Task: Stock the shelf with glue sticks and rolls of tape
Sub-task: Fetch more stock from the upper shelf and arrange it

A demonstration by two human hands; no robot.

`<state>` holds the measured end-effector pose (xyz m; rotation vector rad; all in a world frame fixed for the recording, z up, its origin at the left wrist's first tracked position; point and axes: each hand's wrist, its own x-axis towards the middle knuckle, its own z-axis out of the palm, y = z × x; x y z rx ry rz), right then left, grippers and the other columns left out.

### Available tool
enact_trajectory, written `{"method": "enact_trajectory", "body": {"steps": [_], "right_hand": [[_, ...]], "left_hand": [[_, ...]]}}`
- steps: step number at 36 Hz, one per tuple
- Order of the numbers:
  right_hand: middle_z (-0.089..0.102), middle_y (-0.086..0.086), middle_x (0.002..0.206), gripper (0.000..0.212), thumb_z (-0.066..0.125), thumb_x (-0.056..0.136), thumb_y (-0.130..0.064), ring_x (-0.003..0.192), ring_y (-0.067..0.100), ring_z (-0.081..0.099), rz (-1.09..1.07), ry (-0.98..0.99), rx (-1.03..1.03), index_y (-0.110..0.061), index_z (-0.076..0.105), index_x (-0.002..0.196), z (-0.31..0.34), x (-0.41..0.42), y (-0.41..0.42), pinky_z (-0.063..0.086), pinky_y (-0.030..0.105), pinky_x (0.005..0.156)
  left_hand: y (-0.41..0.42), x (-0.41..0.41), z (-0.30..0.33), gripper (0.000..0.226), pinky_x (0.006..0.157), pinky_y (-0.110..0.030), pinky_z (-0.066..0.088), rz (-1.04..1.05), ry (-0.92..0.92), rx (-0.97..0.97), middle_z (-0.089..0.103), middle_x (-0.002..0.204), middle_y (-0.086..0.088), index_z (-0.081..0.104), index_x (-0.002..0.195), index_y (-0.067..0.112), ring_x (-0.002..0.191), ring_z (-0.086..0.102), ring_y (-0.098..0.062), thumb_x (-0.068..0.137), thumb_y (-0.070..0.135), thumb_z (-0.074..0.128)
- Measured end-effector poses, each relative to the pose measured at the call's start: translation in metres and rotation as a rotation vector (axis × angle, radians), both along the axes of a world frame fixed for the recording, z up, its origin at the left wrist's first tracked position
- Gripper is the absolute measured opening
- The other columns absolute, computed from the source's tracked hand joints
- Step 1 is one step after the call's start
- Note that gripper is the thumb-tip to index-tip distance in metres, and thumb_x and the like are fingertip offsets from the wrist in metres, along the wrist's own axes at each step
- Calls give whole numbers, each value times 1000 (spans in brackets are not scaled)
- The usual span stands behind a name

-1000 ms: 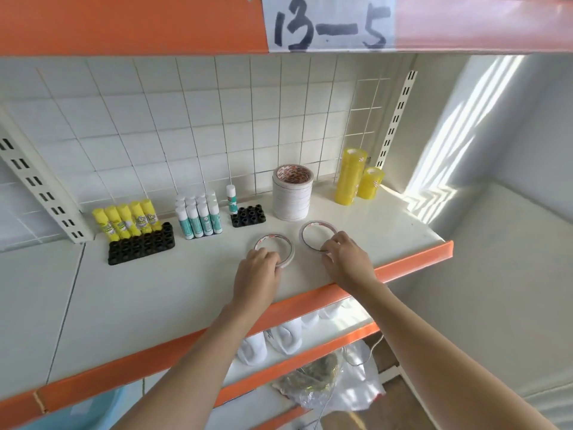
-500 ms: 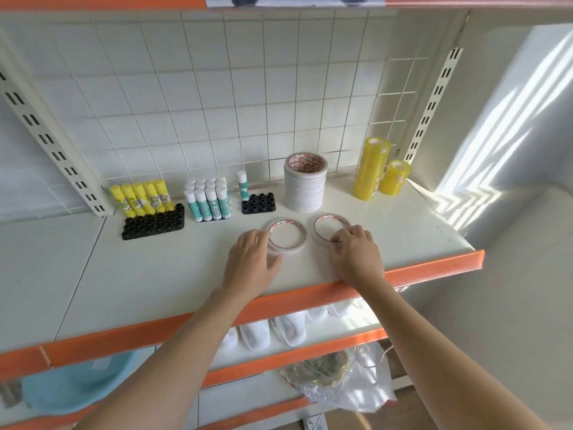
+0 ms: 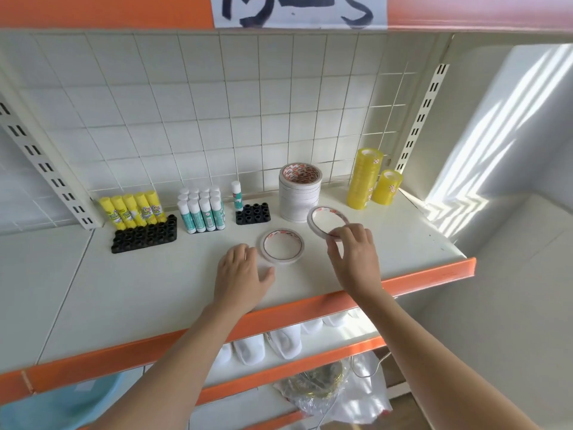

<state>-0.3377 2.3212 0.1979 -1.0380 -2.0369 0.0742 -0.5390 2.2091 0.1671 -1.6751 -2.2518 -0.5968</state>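
My right hand (image 3: 353, 259) pinches a thin white tape roll (image 3: 316, 223) by its near rim and holds it tilted, lifted off the shelf (image 3: 155, 290) in front of the white tape stack (image 3: 300, 193). A second thin roll (image 3: 281, 246) lies flat on the shelf. My left hand (image 3: 240, 274) rests beside it with loose fingers, touching its left edge or just short of it. Yellow glue sticks (image 3: 133, 209) stand in a black holder (image 3: 144, 238). Teal glue sticks (image 3: 203, 209) stand to their right, and one single stick (image 3: 237, 197) stands in a small black holder (image 3: 252, 213).
Two stacks of yellow clear tape (image 3: 364, 178) stand at the back right by the wire grid wall. The shelf's orange front lip (image 3: 428, 274) runs below my wrists. Lower shelves hold white items (image 3: 283, 339) and a plastic bag (image 3: 338, 392).
My right hand has lifted its tape roll off the shelf and tilted it up. My left hand has slid back from the other roll, which stays flat.
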Motion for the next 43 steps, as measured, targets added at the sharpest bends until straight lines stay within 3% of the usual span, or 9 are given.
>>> {"method": "enact_trajectory", "body": {"steps": [10,18,24,31,43], "right_hand": [[59,13,94,20,54,92,-22,84,33,52,55,69,147,-7,66,93,55,-36,25,45,40,75],[59,17,100,18,63,89,-17,93,40,53,47,-90,41,-2,66,98,74,-71,62,51,45,70],[57,15,111,23,58,94,-22,106,36,49,23,-187,-49,-4,65,106,74,-83,72,47,43,75],[57,14,111,23,57,93,-22,106,35,50,65,-176,-87,-6,65,107,75,-82,70,46,40,81],[63,7,112,22,55,95,-24,103,30,56,109,-239,-96,-8,65,106,81,-78,70,46,37,77]], "left_hand": [[3,1,-4,48,75,-41,50,16,-35,18,60,88,-9,62,86,9,88,60,-32,72,51,42],[2,-1,-9,49,81,-42,48,14,-60,3,59,96,-7,60,93,12,95,57,-31,75,53,41],[2,-1,-9,47,81,-41,47,28,-46,6,59,97,-6,60,93,14,95,58,-30,74,52,41],[3,-1,-10,47,83,-42,46,39,-60,-8,59,100,-6,60,94,14,98,56,-30,74,52,41],[3,-1,-10,49,86,-42,45,46,-71,-34,59,104,-6,60,97,14,102,55,-29,74,52,39]]}}
